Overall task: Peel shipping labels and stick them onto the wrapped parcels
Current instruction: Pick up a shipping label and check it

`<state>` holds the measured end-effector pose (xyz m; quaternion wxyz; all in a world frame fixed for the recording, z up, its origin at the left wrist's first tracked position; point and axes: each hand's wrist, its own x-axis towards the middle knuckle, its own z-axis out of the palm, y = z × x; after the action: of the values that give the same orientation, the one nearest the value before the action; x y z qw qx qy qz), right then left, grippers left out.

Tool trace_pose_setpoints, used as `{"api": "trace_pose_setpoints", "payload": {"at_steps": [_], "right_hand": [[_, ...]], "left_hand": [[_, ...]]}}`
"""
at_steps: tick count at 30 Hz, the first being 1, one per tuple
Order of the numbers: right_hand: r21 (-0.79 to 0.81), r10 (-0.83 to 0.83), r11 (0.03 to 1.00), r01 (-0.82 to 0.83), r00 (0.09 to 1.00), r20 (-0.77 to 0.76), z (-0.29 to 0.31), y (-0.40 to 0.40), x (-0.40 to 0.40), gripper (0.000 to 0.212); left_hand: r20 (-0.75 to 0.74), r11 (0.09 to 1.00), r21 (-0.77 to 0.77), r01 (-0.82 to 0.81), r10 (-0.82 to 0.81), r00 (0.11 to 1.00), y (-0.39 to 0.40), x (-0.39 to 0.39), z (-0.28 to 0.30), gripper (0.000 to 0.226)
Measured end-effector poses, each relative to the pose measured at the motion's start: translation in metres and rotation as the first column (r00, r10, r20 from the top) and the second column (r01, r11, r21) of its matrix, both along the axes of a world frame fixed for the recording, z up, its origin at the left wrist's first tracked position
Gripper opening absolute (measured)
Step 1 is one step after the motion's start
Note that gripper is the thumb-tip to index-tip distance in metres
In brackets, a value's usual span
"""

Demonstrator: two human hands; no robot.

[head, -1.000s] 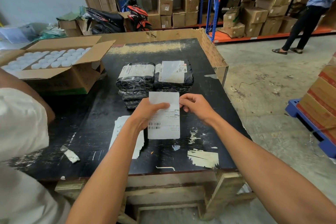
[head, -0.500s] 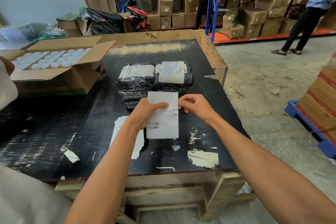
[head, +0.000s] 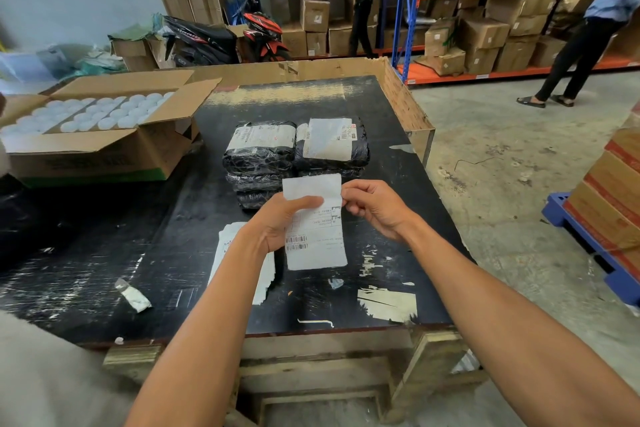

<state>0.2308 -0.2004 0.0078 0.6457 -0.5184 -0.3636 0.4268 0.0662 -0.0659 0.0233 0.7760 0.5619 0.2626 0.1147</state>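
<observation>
I hold a white shipping label (head: 317, 243) upright above the black table (head: 398, 177). My left hand (head: 280, 222) grips its left side with the thumb across the front. My right hand (head: 374, 208) pinches its top right corner, where the upper part is folded back. Behind the label stand two stacks of black wrapped parcels (head: 259, 156); the left top one and the right top one (head: 330, 146) each carry a label. A pile of more labels (head: 225, 246) lies on the table under my left forearm.
An open cardboard box (head: 114, 149) of white caps sits at the table's left. Scraps of backing paper (head: 388, 305) and a crumpled bit (head: 135, 296) lie near the front edge. Shelving with boxes and two people stand behind; a blue pallet (head: 588, 246) with cartons is at right.
The label's top edge has curled back a little further under my right fingers. The pale shape at the far left has dropped out of the way. A person with a box has appeared at the shelves.
</observation>
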Motion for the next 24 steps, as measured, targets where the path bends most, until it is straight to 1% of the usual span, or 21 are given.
{"api": "trace_pose_setpoints", "payload": {"at_steps": [2,4,5,7,10,17,24], "right_hand": [[0.005,-0.004,1.000,0.004,0.999,-0.039,0.000,0.000,0.000,0.017],[0.006,-0.016,1.000,0.017,0.999,-0.034,-0.002,0.000,0.002,0.015],[-0.002,-0.024,1.000,0.024,1.000,-0.004,-0.003,0.000,0.003,0.014],[-0.038,-0.039,0.998,0.043,0.994,0.103,-0.006,0.000,0.006,0.010],[-0.072,-0.061,0.994,0.078,0.974,0.217,-0.008,0.001,0.007,0.010],[-0.068,-0.076,0.993,0.101,0.948,0.309,-0.008,0.003,0.005,0.009],[-0.102,-0.072,0.988,0.118,0.925,0.373,-0.009,0.005,0.006,0.010]], "left_hand": [[-0.001,1.000,0.001,0.001,-0.001,1.000,0.001,0.000,0.000,0.026],[-0.004,0.999,0.027,-0.020,0.020,1.000,0.004,0.001,-0.001,0.029],[-0.009,0.998,0.044,-0.038,0.039,0.999,0.006,0.002,-0.002,0.032],[-0.019,0.993,0.088,-0.078,0.080,0.997,0.010,0.002,-0.003,0.038],[-0.040,0.981,0.159,-0.115,0.123,0.992,0.013,0.003,-0.004,0.039],[-0.074,0.956,0.263,-0.133,0.157,0.985,0.013,0.004,0.000,0.033],[-0.096,0.950,0.284,-0.132,0.165,0.982,0.013,0.004,0.001,0.028]]}}
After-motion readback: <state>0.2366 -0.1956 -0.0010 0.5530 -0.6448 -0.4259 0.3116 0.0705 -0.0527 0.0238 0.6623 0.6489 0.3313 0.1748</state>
